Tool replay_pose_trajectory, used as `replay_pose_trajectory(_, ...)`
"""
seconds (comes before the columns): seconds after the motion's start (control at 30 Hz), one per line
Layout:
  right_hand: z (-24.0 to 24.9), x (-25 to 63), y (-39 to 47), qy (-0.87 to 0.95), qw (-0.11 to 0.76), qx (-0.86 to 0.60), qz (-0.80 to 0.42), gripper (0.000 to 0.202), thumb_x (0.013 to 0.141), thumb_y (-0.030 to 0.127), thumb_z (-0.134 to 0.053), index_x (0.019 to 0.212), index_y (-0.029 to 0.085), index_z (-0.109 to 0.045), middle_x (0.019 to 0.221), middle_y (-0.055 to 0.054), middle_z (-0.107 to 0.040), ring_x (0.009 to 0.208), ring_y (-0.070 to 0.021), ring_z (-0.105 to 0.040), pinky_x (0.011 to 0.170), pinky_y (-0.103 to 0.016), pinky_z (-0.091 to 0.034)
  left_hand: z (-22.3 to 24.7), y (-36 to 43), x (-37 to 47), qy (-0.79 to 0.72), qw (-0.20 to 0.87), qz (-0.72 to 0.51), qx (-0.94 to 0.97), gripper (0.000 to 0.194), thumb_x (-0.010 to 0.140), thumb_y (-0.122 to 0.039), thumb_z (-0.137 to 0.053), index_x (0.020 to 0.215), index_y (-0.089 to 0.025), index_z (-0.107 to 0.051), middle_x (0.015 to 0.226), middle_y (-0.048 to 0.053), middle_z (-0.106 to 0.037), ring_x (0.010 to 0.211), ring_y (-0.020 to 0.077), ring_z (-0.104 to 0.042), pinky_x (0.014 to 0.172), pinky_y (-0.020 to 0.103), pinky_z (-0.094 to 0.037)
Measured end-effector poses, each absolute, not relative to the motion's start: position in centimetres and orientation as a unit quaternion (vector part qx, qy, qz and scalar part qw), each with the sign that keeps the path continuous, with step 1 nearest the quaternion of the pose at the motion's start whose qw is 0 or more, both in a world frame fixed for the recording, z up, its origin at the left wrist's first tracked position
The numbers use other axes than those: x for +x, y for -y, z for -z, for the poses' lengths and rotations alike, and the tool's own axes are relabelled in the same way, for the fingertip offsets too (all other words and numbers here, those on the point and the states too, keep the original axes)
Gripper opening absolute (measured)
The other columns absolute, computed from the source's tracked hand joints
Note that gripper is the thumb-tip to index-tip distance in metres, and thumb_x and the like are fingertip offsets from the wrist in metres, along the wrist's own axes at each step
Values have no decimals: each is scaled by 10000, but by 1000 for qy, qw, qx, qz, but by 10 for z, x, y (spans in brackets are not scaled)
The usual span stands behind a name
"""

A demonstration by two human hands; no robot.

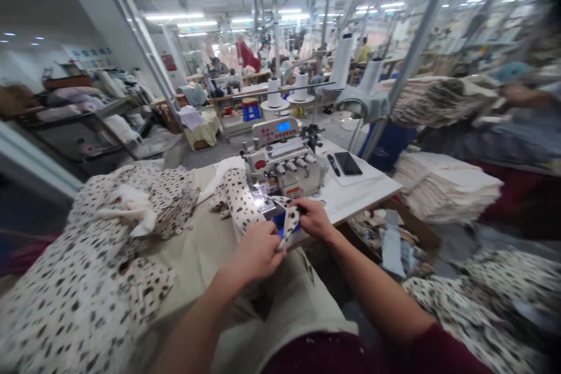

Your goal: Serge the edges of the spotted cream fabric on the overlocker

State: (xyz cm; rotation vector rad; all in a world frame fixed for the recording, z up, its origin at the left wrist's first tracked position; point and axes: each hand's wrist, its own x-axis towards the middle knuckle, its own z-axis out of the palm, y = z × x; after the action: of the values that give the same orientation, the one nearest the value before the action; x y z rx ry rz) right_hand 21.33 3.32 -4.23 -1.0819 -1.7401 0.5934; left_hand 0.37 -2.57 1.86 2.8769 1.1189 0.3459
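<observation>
A white fabric piece with black spots [240, 201] lies at the front of an overlock sewing machine [284, 166], whose needle area is lit. My left hand [258, 248] is closed on the near edge of this spotted fabric, just in front of the machine. To its right, my right hand [313, 217] pinches a narrow strip of the same fabric, which runs back toward the presser foot. Between the hands the strip bends in a loop, with something blue behind it. Some fingertips are hidden by the fabric and the hands themselves.
A large heap of spotted fabric [83, 257] covers the left side. A phone [347, 164] and a black pen [333, 165] lie right of the machine. A scrap box [421, 239] stands below the table's right edge, near stacked white cloth [447, 187]. Another person's arm shows at far right.
</observation>
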Motion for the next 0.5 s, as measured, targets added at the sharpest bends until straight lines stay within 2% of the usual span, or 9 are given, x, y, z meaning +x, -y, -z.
replay_pose_trajectory(0.13, 50, 210, -38, 612, 559, -483, -283, 153, 727, 259, -600, 812, 195, -710, 817, -17, -735, 772, -189, -645, 765, -277, -494, -15, 21, -2, -343, 31, -69, 936, 78, 852, -266, -622, 799, -209, -619, 870, 50, -658, 920, 238, -597, 844, 381, -435)
replay_pose_trajectory(0.23, 53, 203, -35, 583, 590, -471, -300, 159, 733, 270, -598, 809, 190, -712, 810, -6, -724, 768, -178, -643, 756, -260, -491, -14, 17, -7, -374, 39, -24, 926, 52, 839, -249, -572, 866, -218, -604, 847, 46, -668, 843, 238, -615, 834, 392, -433)
replay_pose_trajectory(0.37, 56, 223, -11, 576, 600, -484, -271, 194, 737, 218, -564, 836, 189, -729, 808, 7, -727, 756, -167, -645, 743, -246, -483, -21, 10, -26, -416, 77, 11, 906, 282, 775, -287, -543, 1045, -249, -617, 933, 37, -724, 864, 254, -651, 893, 412, -441)
replay_pose_trajectory(0.43, 63, 251, 13, 565, 593, -521, -239, 207, 739, 211, -553, 835, 184, -734, 792, 5, -730, 726, -162, -637, 719, -241, -477, -24, 0, -48, -446, 76, 13, 892, 319, 757, -361, -522, 1045, -283, -635, 951, 27, -741, 915, 279, -661, 906, 419, -449)
replay_pose_trajectory(0.5, 75, 288, 41, 543, 577, -577, -198, 210, 748, 224, -546, 827, 178, -735, 788, -3, -734, 704, -160, -628, 701, -240, -469, -26, -16, -78, -484, 61, 31, 872, 335, 671, -385, -514, 970, -336, -656, 876, -18, -750, 898, 301, -673, 937, 441, -443)
